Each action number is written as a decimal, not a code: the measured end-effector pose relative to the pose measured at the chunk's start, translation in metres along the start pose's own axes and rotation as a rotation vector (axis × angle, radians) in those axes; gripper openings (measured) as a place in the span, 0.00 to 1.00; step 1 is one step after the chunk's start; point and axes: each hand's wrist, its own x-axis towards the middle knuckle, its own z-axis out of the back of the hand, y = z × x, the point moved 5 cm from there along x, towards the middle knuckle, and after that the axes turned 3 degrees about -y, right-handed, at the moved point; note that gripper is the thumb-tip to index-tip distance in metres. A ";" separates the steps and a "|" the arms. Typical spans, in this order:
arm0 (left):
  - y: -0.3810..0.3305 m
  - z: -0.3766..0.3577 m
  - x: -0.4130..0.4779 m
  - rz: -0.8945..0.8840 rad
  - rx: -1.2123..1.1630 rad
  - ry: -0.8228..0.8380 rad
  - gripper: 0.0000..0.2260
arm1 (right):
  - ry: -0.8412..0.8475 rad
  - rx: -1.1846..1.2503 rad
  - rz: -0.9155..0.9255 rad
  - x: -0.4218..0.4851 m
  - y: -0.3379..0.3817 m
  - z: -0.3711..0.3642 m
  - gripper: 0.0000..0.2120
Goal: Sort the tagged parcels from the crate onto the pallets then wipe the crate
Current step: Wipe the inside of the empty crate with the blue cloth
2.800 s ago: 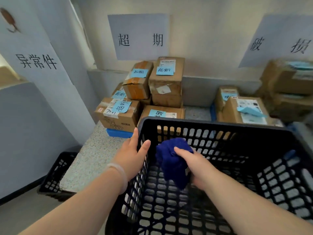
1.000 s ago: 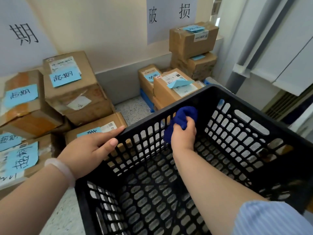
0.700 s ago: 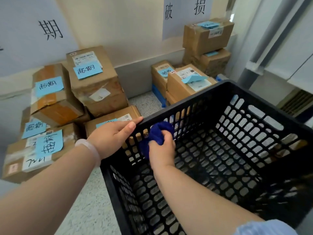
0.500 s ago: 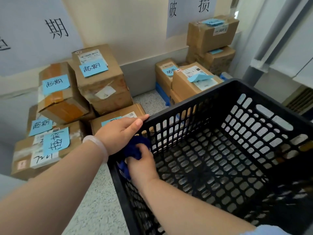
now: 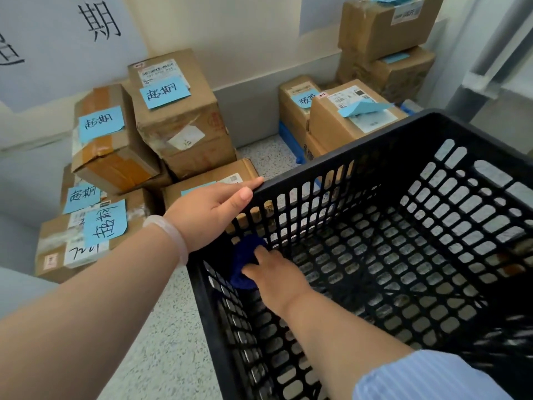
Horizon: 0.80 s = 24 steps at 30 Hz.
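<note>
Inside, right hand (image 5: 277, 280) (on cloth (image 5: 245, 256))

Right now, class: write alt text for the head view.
The right hand holds a blue cloth against the inside corner of a black crate while the left hand grips its rim. Tagged cardboard parcels stand behind.

From here the crate (image 5: 331, 168) at centre right reads as black moulded plastic, matt with a faint sheen on its rim. The cloth (image 5: 245, 255) inside is dark blue and nubby. The parcels (image 5: 184, 131) at upper left are creased brown cardboard, one banded with glossy tape (image 5: 115, 168). Their blue tags (image 5: 164, 92) are matt paper. I see a speckled, stone-like floor (image 5: 173, 342) at lower left.
</note>
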 end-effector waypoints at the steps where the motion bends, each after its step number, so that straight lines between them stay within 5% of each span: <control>1: 0.001 0.000 0.000 -0.003 -0.002 0.000 0.24 | 0.012 -0.043 0.022 -0.001 -0.007 0.002 0.18; 13: -0.003 0.004 0.001 -0.027 -0.068 -0.035 0.17 | -0.082 -0.426 -0.116 -0.032 -0.164 0.119 0.23; 15: -0.004 0.005 0.001 -0.032 -0.081 -0.038 0.17 | -0.187 -0.356 -0.215 -0.037 -0.187 0.117 0.21; 20: -0.004 0.003 -0.002 -0.033 -0.123 -0.040 0.18 | -0.570 0.138 -0.862 -0.061 -0.261 0.126 0.20; 24: -0.003 0.003 0.001 -0.033 -0.105 -0.041 0.18 | -0.696 0.563 -1.036 -0.039 -0.268 0.109 0.21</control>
